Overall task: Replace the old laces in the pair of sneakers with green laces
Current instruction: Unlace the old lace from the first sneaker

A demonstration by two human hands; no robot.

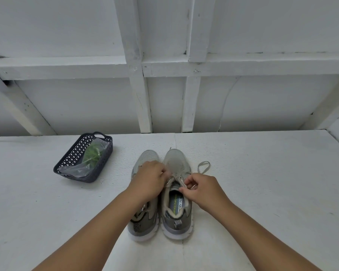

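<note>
- Two grey sneakers [160,216] stood side by side, heels nearest, on the white desk [262,192].
- Right hand [202,189] pinched the right sneaker's old lace [203,166] at the eyelets; left hand [150,179] curled over the laces, its grip hidden.
- Farther left, a dark basket [67,173] held bagged green laces [92,153].

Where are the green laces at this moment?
In the head view the green laces lie in a clear bag inside the dark basket on the table, left of the sneakers.
</note>
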